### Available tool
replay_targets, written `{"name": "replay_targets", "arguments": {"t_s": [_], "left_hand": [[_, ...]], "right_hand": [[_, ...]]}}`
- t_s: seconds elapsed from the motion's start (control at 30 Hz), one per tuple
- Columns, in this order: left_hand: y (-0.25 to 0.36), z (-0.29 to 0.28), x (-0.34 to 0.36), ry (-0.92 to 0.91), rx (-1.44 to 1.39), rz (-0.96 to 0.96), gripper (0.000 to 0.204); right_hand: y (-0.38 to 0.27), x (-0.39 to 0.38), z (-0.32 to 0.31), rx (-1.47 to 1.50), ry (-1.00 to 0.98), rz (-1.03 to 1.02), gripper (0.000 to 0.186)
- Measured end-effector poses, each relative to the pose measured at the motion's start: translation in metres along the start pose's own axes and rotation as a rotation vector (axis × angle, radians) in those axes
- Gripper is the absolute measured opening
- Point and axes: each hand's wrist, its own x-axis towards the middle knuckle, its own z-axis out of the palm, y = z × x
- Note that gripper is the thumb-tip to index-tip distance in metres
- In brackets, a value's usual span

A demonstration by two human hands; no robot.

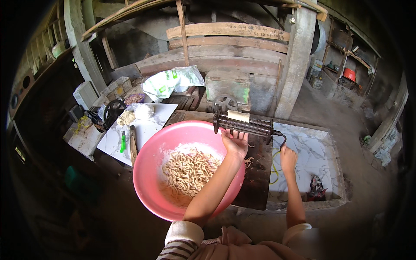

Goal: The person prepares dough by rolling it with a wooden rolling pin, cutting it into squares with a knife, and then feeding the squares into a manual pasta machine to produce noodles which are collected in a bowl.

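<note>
A dark metal hand-cranked roller machine stands at the middle, with a pale slab of dough lying on top of its rollers. My left hand is held palm up just under the rollers, its fingers stretched out. At the machine's right end my right hand grips the bent crank handle. Below and left sits a large pink basin, which my left forearm crosses. Inside it lies a heap of floury dough strips. A few more strips lie beside the basin's right rim.
Left of the basin, a white board bears a dough lump, a green-handled tool and a wooden stick. A white sack lies behind. On the right are a marble-patterned slab and a concrete pillar.
</note>
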Motion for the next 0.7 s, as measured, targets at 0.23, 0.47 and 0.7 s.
{"name": "replay_targets", "arguments": {"t_s": [0.23,0.47,0.7], "left_hand": [[0.001,0.002,0.007,0.040,-0.010,-0.011,0.032],[0.001,0.010,0.008,0.013,0.013,-0.027,0.032],[0.002,0.025,-0.002,-0.035,0.015,-0.078,0.032]], "right_hand": [[-0.016,-0.045,-0.070,0.020,-0.108,-0.082,0.049],[-0.046,-0.028,-0.147,-0.035,0.032,-0.295,0.040],[-0.064,0.020,-0.180,-0.088,0.228,-0.452,0.037]]}}
